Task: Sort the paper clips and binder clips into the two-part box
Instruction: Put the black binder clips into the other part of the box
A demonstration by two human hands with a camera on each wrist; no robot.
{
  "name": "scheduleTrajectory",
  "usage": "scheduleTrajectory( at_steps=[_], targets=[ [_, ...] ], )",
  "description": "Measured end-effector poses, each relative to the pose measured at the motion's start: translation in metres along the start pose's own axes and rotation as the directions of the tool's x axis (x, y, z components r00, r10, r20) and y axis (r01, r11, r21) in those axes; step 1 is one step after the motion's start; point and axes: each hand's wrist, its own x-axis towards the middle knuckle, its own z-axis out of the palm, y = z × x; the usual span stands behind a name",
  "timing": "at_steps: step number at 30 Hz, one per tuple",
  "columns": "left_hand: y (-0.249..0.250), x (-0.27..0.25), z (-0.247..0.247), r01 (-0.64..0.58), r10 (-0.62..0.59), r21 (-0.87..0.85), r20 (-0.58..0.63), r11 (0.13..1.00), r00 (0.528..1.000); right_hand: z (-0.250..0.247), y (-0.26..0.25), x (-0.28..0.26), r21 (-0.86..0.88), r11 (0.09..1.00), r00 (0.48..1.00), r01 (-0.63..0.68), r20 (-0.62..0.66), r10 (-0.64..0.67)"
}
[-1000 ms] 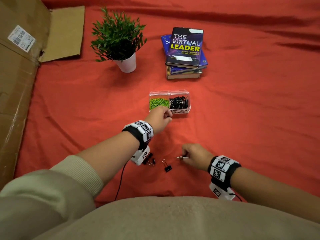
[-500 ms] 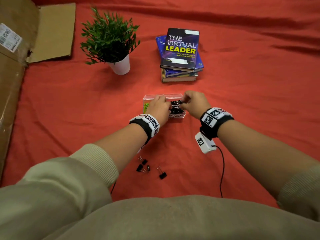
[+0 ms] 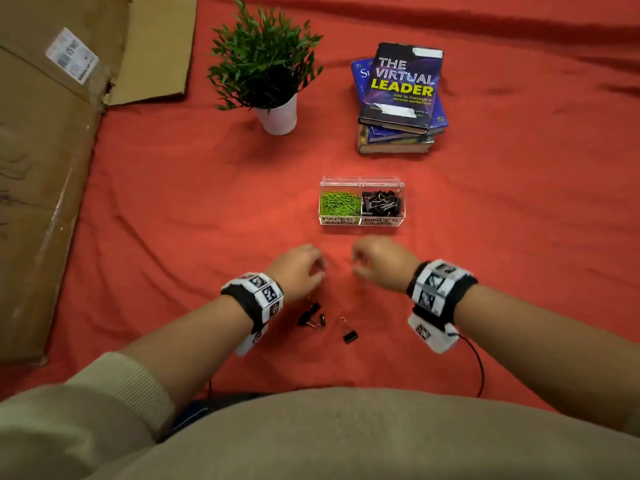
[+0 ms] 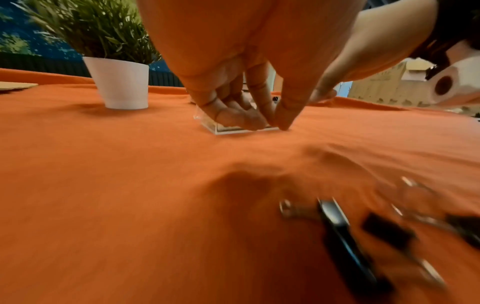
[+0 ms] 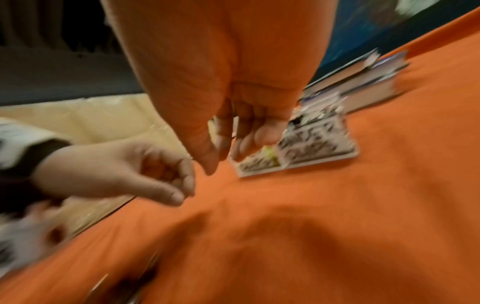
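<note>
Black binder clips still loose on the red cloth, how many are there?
4. Three black metal binder clips lie bunched by the left hand; a fourth clip lies apart to their right. The bunch overlaps, so another may be hidden.

Two hands are seen, a left hand [image 3: 298, 271] and a right hand [image 3: 381, 263]. One clear two-part box [image 3: 362, 221] is counted, with green paper clips [image 3: 339, 203] and black binder clips [image 3: 382, 203] heaped too densely to number. Loose binder clips [image 3: 311, 315] on the red cloth [image 3: 519, 220] number about four, one [image 3: 349, 336] apart. One potted plant [image 3: 266, 74] and three stacked books [image 3: 400, 98] are counted.
</note>
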Motion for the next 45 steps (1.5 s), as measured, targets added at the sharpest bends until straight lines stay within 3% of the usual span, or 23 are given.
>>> scheduleTrajectory(
  at_steps=[3, 5, 8, 13, 16, 21, 26, 31, 37, 45],
  targets=[
    [-0.008, -0.030, 0.015, -0.010, 0.005, 0.043, 0.112, 0.999, 0.994, 0.046, -0.022, -0.028, -0.066, 0.994, 0.953, 0.087, 0.297, -0.063],
    [-0.014, -0.043, 0.026, -0.029, 0.023, 0.037, 0.159, 0.999, 0.987, 0.069, -0.028, -0.041, -0.100, 0.990, 0.930, 0.103, 0.362, -0.060],
    [-0.020, -0.054, 0.039, -0.060, 0.056, 0.017, 0.179, 0.998, 0.982, 0.085, -0.028, -0.048, -0.144, 0.985, 0.942, 0.097, 0.333, -0.044],
    [-0.017, -0.055, 0.043, -0.120, 0.094, 0.127, 0.197, 0.985, 0.976, 0.085, -0.029, -0.047, 0.051, 0.998, 0.981, 0.036, 0.187, -0.045],
    [-0.020, -0.058, 0.041, -0.093, 0.071, 0.136, 0.158, 0.986, 0.985, 0.086, -0.035, -0.037, 0.099, 0.994, 0.994, 0.054, 0.086, -0.062],
    [-0.033, -0.057, 0.030, -0.076, 0.068, 0.107, 0.082, 0.991, 0.994, 0.097, -0.045, -0.028, 0.040, 0.998, 0.992, 0.055, 0.107, -0.059],
    [-0.025, -0.051, 0.032, -0.162, 0.144, 0.133, 0.131, 0.978, 0.981, 0.102, -0.042, -0.030, -0.017, 0.999, 0.993, 0.042, 0.109, -0.040],
    [-0.023, -0.045, 0.033, -0.171, 0.148, 0.147, 0.158, 0.974, 0.976, 0.106, -0.040, -0.030, 0.019, 0.999, 0.997, 0.041, 0.064, -0.042],
    [-0.027, -0.046, 0.033, -0.115, 0.086, 0.269, 0.118, 0.956, 0.989, 0.108, -0.044, -0.028, 0.022, 0.996, 0.996, 0.090, 0.026, -0.091],
    [-0.037, -0.049, 0.029, -0.014, 0.007, 0.100, 0.072, 0.995, 0.997, 0.110, -0.055, -0.025, -0.155, 0.982, 0.988, 0.107, 0.131, -0.087]
  ],
)
